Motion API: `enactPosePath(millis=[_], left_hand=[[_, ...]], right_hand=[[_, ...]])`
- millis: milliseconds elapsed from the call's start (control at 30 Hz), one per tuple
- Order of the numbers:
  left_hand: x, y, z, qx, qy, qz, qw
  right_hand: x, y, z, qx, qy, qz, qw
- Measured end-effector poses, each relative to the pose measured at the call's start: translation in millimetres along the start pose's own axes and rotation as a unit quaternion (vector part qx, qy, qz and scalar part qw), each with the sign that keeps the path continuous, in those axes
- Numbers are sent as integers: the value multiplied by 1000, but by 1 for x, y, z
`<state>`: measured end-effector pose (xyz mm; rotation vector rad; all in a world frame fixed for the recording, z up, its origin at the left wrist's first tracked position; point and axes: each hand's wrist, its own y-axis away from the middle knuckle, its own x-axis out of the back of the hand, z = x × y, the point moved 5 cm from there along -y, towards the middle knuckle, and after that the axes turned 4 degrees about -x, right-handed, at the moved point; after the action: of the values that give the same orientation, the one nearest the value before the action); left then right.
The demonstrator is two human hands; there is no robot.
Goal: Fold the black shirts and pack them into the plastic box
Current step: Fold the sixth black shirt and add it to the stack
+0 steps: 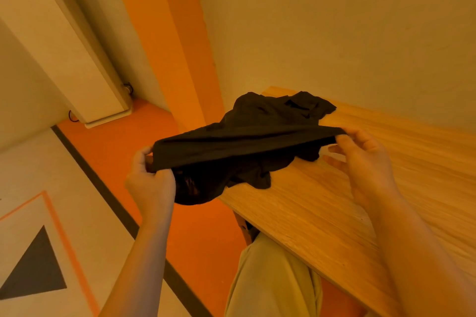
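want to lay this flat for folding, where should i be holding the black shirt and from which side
Hold the black shirt by the stretched edge at its two ends, as now: left hand gripping the left end off the table corner, right hand pinching the right end. That edge is taut and straight; the rest lies bunched, giving no clean line.

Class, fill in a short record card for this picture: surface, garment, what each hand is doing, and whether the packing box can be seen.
surface: wooden table
garment: black shirt, crumpled, partly on the table, partly hanging past its left end
left hand: grips one end of a stretched edge
right hand: pinches the other end
plastic box: not in view
fold status: not yet folded
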<state>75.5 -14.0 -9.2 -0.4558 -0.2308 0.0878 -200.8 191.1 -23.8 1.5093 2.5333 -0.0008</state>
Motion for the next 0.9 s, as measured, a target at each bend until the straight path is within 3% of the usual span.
enactPosePath(millis=[133,267,367,533,667,900], left_hand=[[5,-7,-13,25,-84,-43,995],[5,0,-13,48,-113,-106,987],[-5,8,2,53,-64,-208,975],[-21,34,39,-7,3,-408,913],[-27,49,60,-77,-1,-407,910],[-59,66,68,-154,-16,-360,920]], right_hand=[[6,-1,-1,21,27,45,998],[3,-2,2,0,40,35,999],[1,-1,4,-17,36,11,999],[-6,4,-1,-3,-1,-27,1000],[-12,8,-6,30,2,-53,998],[-36,32,-8,153,114,-147,971]])
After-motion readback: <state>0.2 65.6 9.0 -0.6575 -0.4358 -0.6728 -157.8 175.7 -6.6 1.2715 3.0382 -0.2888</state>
